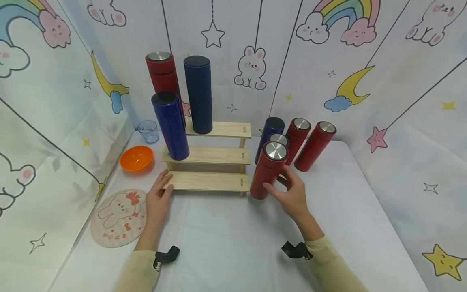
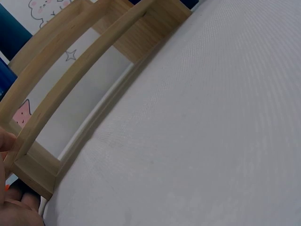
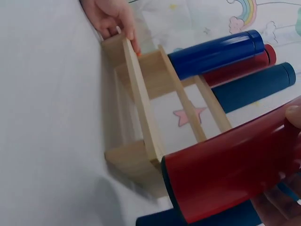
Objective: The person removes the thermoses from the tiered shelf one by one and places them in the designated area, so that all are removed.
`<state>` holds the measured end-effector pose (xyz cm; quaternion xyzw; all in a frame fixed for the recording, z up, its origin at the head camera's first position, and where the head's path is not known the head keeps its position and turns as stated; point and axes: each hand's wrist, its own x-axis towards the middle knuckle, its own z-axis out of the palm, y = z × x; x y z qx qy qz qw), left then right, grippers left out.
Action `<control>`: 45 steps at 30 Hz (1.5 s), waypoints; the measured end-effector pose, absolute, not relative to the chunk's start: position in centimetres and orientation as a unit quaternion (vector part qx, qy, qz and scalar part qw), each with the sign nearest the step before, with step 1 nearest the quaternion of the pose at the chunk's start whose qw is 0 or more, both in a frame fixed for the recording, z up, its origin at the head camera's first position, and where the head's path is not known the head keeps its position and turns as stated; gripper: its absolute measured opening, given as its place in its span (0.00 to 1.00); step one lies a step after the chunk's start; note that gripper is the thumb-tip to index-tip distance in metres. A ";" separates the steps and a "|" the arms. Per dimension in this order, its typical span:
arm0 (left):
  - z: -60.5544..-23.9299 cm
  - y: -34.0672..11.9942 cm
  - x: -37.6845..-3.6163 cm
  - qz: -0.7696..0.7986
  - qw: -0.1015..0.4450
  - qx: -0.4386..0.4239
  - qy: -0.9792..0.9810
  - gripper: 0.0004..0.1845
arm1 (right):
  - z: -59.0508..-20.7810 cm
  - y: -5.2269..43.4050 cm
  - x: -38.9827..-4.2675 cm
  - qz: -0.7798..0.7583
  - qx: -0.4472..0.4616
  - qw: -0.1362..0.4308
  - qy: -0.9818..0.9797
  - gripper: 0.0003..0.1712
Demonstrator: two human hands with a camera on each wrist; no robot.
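Right grip (image 1: 288, 190) wraps red flask (image 1: 268, 170), beside wooden rack (image 1: 209, 180).

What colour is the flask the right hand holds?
Red flask with a silver metal lid, gripped by the right hand; clearest in the head view.

Bright, even indoor light fills all three views, with no harsh glare.

Soft light from above draws only faint shadows on the white tablecloth (image 1: 233, 227) under the wooden stepped rack (image 1: 209, 156), and pale sheen on the steel lid of the red flask (image 1: 269, 169). The head view bows at its edges, stretching the printed backdrop (image 1: 401, 81) toward the corners. The left wrist view is sharp on the cloth weave, soft on the fingers (image 2: 14, 207) at its lower left corner. The right wrist view curves the rack and blurs the nearest red flask and fingertips (image 3: 294, 115).
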<state>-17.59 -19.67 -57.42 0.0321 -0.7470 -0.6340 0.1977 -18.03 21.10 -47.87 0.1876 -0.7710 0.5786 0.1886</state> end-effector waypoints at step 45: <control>-57.9 -19.9 -17.8 -0.633 0.190 0.036 -0.750 0.19 | -51.1 29.8 -22.2 0.554 0.044 0.239 -0.797 0.35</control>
